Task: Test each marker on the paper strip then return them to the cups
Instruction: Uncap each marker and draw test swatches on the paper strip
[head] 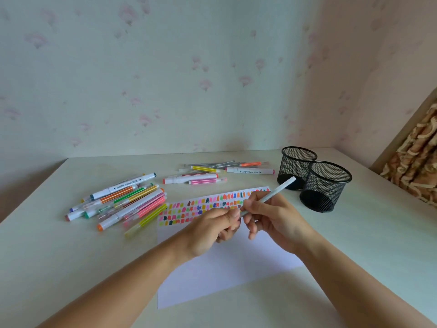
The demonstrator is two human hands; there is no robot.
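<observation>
My right hand (272, 216) grips a pale marker (280, 189) whose far end points up toward the cups. My left hand (214, 227) pinches the marker's near end, where a cap may sit; my fingers hide that end. Both hands hover over the white paper (227, 271), whose far part carries several rows of colour swatches (203, 207). Two black mesh cups (325, 185) stand at the right, both looking empty. A pile of markers (123, 202) lies to the left and a smaller group of markers (212, 174) lies behind the paper.
The pale table (71, 256) runs to a wallpapered wall at the back. A wooden-framed patterned object (416, 162) leans at the far right, beyond the cups.
</observation>
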